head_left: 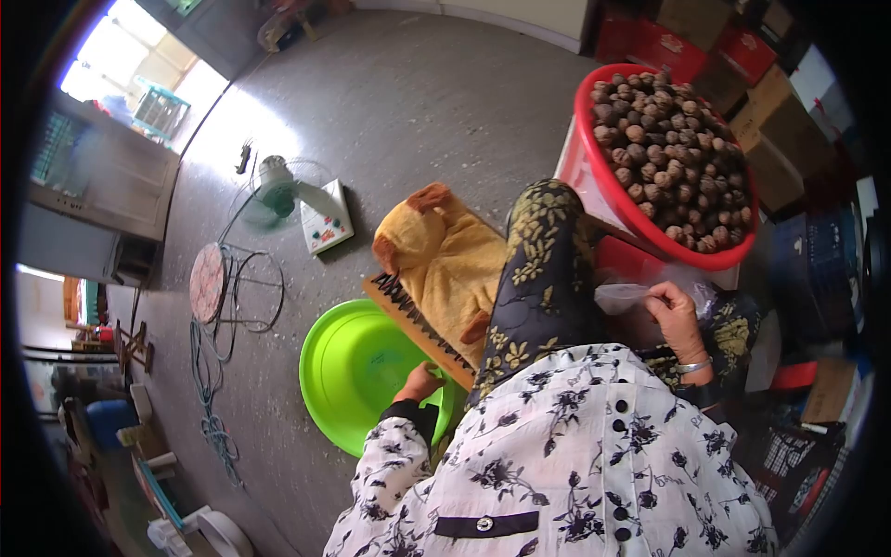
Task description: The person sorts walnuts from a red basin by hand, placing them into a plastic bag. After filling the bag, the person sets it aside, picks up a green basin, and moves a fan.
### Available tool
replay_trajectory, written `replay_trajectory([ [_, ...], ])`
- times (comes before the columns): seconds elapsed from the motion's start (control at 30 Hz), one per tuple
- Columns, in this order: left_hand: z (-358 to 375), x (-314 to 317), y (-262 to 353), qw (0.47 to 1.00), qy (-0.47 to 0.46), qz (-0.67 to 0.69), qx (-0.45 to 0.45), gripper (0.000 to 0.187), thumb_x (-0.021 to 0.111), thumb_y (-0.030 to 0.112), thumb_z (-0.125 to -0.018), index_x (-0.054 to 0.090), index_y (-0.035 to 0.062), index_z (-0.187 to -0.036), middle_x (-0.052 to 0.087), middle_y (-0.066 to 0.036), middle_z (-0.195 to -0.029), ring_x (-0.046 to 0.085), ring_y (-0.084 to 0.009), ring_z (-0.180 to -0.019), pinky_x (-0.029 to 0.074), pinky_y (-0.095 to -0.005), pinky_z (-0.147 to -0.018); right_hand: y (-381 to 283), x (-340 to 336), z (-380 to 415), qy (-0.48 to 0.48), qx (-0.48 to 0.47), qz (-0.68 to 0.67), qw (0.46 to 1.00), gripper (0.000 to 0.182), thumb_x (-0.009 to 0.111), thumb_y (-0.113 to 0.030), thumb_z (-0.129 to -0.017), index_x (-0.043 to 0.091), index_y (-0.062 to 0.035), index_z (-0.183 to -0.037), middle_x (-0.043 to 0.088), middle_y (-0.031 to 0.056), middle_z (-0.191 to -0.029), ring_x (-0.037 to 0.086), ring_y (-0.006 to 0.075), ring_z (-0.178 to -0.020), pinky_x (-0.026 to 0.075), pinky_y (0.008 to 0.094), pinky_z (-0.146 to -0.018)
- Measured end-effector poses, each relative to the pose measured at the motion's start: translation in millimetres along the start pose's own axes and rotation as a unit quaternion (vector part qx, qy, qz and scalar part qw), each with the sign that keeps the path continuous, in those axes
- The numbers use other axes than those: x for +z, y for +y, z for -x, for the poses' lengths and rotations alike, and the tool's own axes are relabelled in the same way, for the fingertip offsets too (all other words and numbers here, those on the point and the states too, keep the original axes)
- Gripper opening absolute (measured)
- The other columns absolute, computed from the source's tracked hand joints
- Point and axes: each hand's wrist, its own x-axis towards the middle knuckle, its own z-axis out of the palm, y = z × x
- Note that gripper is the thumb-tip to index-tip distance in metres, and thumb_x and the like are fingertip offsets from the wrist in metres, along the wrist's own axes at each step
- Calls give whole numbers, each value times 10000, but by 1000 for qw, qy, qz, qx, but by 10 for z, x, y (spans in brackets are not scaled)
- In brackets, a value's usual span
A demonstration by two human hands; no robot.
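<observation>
My left hand [422, 382] is closed at the near right edge of a bright green plastic basin [339, 371], which stands on the floor and shows nothing inside. My right hand [672, 316] pinches the edge of a thin clear plastic bag [624, 296] beside my right knee. Behind that bag rises a red-rimmed tub [594, 148] heaped with walnuts [664, 158]. Next to the basin, a wooden board with a row of dark teeth [418, 320] lies along a yellow plush cushion [445, 269], close to my left leg.
A green fan [276, 190] on a white base stands ahead to the left. Nearby are a round stool [208, 283] and a loose cable [212, 408] on the floor. Cardboard boxes [780, 139] are stacked at the right, above a dark plastic crate [784, 464].
</observation>
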Motion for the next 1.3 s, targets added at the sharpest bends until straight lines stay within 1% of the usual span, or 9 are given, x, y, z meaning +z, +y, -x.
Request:
replay_trajectory([
  [0.1, 41, -315, 193, 1000, 2, -12, -13, 527, 815, 225, -754, 661, 23, -1215, 739, -194, -1002, 719, -319, -978, 563, -389, -891, -88, 25, 5, 7, -19, -1, 1000, 40, 678, -62, -927, 646, -38, -922, 572, -49, -728, 512, 41, -658, 441, 221, -597],
  [0.23, 127, -882, 581, 954, 299, -23, 29, 293, 716, 147, -817, 702, 56, -1095, 735, -197, -925, 722, -321, -892, 568, -413, -818, -83, 63, 5, 8, -36, 9, 999, 53, 684, -58, -927, 646, -22, -931, 594, -31, -766, 525, 52, -701, 460, 233, -638],
  [0.37, 440, -1299, 1573, 919, 380, 90, 53, 195, 676, 66, -851, 683, 47, -1045, 687, -136, -813, 684, -238, -764, 545, -347, -730, -51, 60, 8, 17, -64, 19, 998, 54, 682, -50, -924, 646, -11, -934, 606, -9, -778, 549, 74, -740, 485, 257, -688],
  [0.4, 444, -1304, 1757, 894, 385, 160, 165, 192, 665, 21, -852, 677, 49, -1041, 675, -127, -840, 674, -222, -767, 538, -325, -731, -69, 56, 19, 16, -70, 13, 997, 52, 683, -47, -924, 647, -11, -935, 606, -10, -778, 545, 72, -737, 483, 255, -685],
  [0.5, 753, -1213, 2625, 817, 325, 274, 390, 241, 653, -74, -844, 659, 46, -1052, 656, -115, -955, 661, -200, -809, 519, -278, -749, -183, 57, 34, 20, -97, 6, 995, 54, 690, -28, -908, 640, -13, -921, 602, 5, -787, 553, 88, -733, 480, 261, -681],
  [0.73, 1625, -853, 4210, 779, 143, 16, 610, 452, 789, 48, -815, 634, 38, -1240, 647, -150, -1146, 652, -309, -1051, 533, -357, -904, -642, -26, 124, 30, -202, 47, 978, 84, 693, 8, -875, 614, -14, -892, 604, 57, -818, 591, 153, -750, 482, 285, -696],
  [0.87, 1659, -589, 4583, 743, 58, -35, 666, 712, 839, 188, -763, 535, 56, -1393, 596, -186, -1290, 577, -387, -1200, 483, -436, -1025, -809, -86, 189, -1, -228, 23, 973, 101, 690, 46, -866, 619, -13, -908, 612, 65, -841, 589, 158, -774, 485, 289, -729],
  [1.07, 1596, -282, 4688, 757, 15, -186, 626, 290, 720, 220, -851, 650, 59, -1081, 679, -119, -971, 680, -328, -940, 562, -428, -802, -839, -83, 219, -44, -223, -10, 974, 88, 706, 11, -881, 626, -6, -915, 616, 64, -854, 584, 158, -793, 480, 287, -740],
  [1.3, 1532, -236, 4585, 760, 35, -163, 629, 142, 701, 157, -858, 627, 44, -898, 655, -104, -859, 676, -318, -855, 559, -401, -721, -721, -66, 194, -42, -183, -73, 980, 86, 709, -56, -921, 633, -26, -948, 623, 16, -859, 565, 101, -752, 475, 253, -721],
])
